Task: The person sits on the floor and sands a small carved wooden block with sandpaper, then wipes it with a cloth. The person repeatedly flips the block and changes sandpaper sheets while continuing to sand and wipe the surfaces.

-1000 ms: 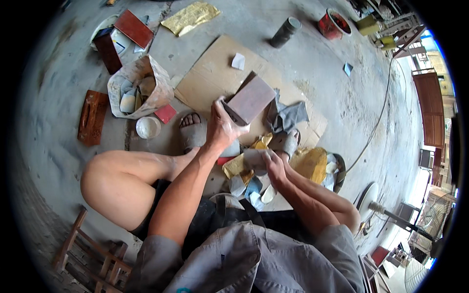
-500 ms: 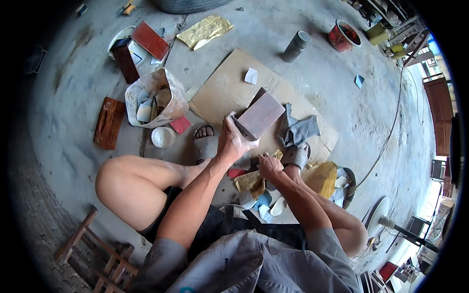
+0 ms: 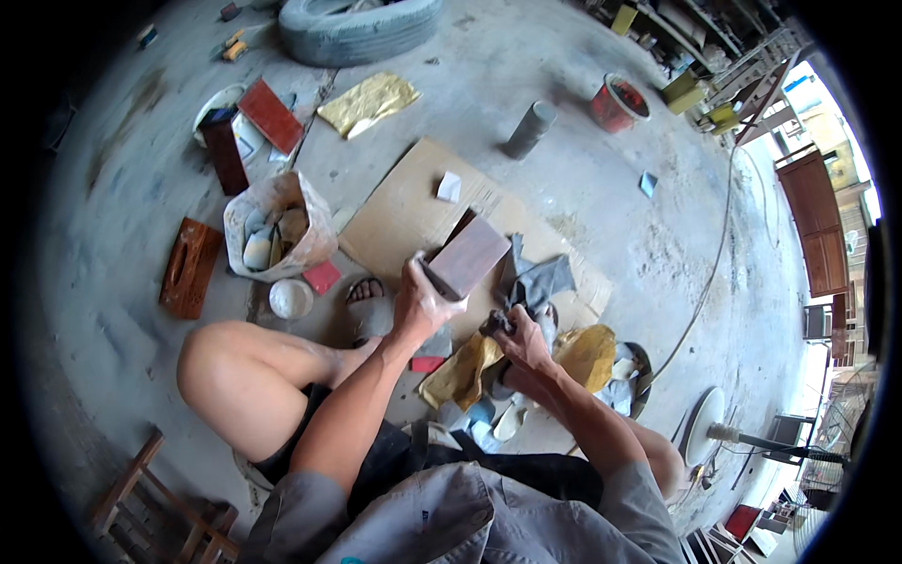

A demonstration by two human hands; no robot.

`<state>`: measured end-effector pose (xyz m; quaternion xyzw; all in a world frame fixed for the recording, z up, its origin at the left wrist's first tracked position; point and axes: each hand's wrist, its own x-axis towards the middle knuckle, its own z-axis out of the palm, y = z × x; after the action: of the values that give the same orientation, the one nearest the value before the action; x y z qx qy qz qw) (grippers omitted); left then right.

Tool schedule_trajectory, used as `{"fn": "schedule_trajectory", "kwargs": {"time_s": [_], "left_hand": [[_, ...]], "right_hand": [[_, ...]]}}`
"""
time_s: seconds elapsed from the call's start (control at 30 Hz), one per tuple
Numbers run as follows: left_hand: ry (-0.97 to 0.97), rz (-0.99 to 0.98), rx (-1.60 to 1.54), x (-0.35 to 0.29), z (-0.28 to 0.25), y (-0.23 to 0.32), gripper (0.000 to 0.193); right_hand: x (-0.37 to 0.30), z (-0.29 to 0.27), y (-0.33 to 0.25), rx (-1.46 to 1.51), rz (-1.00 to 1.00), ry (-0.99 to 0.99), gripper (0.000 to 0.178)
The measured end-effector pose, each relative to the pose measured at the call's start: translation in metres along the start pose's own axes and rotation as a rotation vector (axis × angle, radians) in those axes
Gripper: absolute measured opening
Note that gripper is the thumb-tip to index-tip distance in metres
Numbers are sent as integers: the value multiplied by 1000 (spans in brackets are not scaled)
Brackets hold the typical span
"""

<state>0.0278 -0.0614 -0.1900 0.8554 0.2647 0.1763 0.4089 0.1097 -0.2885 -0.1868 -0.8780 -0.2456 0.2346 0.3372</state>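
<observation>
Your left hand point(image 3: 427, 303) grips the brown box point(image 3: 470, 257) by its near end, over the cardboard point(image 3: 395, 216), while your right hand point(image 3: 526, 340) is closed on the gray rag point(image 3: 543, 280), near the box's right edge. Past the cardboard's right edge, the floor point(image 3: 672, 258) stretches wide below the red bucket point(image 3: 615, 108).

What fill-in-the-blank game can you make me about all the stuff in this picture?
1. The brown box is held up in the person's ____ hand.
2. The small white scrap lies on a flat sheet of ____.
3. The bucket near the upper right is ____ on the outside.
4. At the top edge of the picture lies a big rubber ____.

Missing words: left; cardboard; red; tire.
</observation>
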Motion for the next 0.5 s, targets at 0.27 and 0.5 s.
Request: {"fn": "schedule_trajectory", "kwargs": {"time_s": [0.27,0.5], "left_hand": [[88,25,24,-17,13,3,110],[17,-139,-133,-23,6,7,108]], "right_hand": [[42,-86,-86,19,-176,468,33],[57,-38,-131,-420,-569,361,32]]}}
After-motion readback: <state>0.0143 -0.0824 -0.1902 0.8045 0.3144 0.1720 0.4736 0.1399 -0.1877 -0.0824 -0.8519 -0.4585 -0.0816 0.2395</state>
